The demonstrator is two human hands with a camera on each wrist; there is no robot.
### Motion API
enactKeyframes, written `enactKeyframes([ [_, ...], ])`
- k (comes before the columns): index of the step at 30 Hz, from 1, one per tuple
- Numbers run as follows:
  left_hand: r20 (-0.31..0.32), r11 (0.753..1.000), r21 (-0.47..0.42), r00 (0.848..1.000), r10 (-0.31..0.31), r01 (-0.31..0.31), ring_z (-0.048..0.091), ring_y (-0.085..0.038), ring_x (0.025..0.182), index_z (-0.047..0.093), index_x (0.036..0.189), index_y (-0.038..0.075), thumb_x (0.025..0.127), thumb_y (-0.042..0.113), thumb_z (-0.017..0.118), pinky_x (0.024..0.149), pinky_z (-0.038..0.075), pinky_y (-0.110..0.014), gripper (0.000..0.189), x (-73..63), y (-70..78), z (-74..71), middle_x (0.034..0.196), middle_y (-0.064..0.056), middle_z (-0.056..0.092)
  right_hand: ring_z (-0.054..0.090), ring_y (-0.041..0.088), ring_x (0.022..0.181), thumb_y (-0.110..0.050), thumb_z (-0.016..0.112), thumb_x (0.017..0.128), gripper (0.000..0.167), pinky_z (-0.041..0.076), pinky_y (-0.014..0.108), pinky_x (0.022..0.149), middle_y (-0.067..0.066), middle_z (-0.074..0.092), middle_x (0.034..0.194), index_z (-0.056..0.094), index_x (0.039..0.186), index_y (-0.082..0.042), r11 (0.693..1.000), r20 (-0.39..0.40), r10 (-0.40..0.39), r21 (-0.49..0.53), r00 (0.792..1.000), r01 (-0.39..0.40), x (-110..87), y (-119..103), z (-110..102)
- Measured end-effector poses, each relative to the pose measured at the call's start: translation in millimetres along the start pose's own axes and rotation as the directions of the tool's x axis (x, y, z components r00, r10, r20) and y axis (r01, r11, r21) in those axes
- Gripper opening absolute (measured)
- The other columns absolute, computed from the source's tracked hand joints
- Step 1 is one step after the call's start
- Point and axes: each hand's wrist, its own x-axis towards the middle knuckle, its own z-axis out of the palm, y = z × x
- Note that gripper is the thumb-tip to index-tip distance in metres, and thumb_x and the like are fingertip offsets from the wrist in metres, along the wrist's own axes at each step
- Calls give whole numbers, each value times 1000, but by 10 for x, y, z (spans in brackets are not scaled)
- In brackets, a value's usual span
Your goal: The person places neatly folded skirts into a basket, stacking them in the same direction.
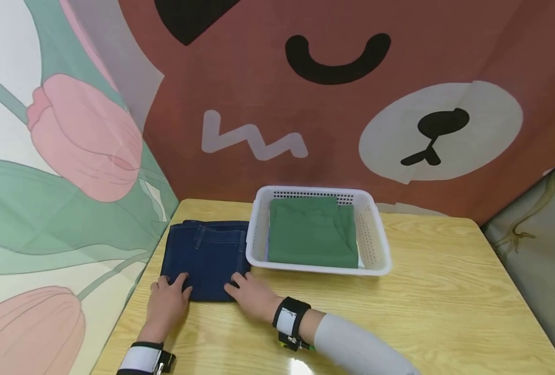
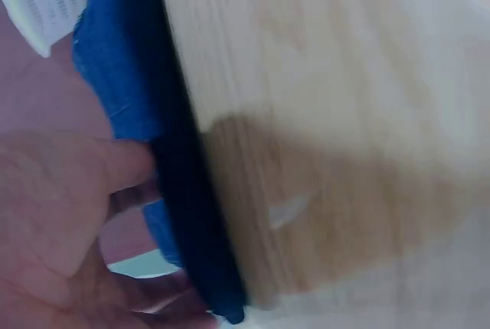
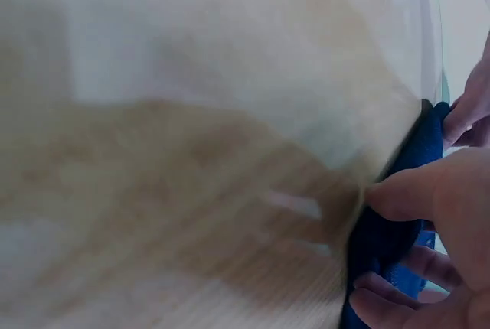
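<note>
A folded pair of dark blue jeans (image 1: 212, 260) lies on the table, its waistband and belt loop toward the far side. My left hand (image 1: 167, 302) holds the near left corner, thumb and fingers bent about the edge. At the near right corner, my right hand (image 1: 254, 297) grips the jeans the same way. From the left wrist, the thumb (image 2: 126, 164) shows against the thick folded edge. In the right wrist view the thumb (image 3: 409, 193) meets the near edge, with curled fingers beside it on the denim.
A white plastic basket (image 1: 378, 234) stands right beside the jeans and overlaps their right edge in the head view. Folded green cloth (image 1: 310, 234) lies in it. The wooden table (image 1: 446, 291) meets a printed curtain (image 1: 333, 130) at the back and another at the left.
</note>
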Motion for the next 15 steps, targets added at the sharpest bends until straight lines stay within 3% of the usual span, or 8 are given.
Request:
enactKeyframes([
  [3,89,999,-7,995,-53,54,47,-61,107,57,131,7,97,26,62,71,53,-62,40,-134,-12,-66,122,-45,43,57,21,110,-13,54,102,45,55,23,81,5,47,138,47,145,-24,998,18,-65,10,998,65,-83,-98,4],
  [6,190,995,4,977,-94,96,47,-61,102,58,127,9,93,25,66,66,53,-60,38,-236,-18,-145,119,-46,42,57,18,105,-14,54,102,43,54,20,78,3,49,135,49,143,-25,990,33,-139,12,990,138,-171,-198,-20],
  [11,311,996,19,946,-88,86,49,-53,88,58,108,10,86,22,75,64,53,-57,30,-344,-6,-218,104,-41,46,58,9,93,-19,52,103,38,52,15,75,-3,53,129,53,140,-28,969,57,-247,12,967,247,-323,-315,-77],
  [15,390,997,32,917,-78,71,50,-51,88,58,102,10,80,20,81,69,53,-57,33,-369,65,-236,103,-39,47,58,5,89,-19,53,103,37,51,12,73,-6,54,126,55,138,-30,956,79,-294,38,952,292,-451,-368,-102],
])
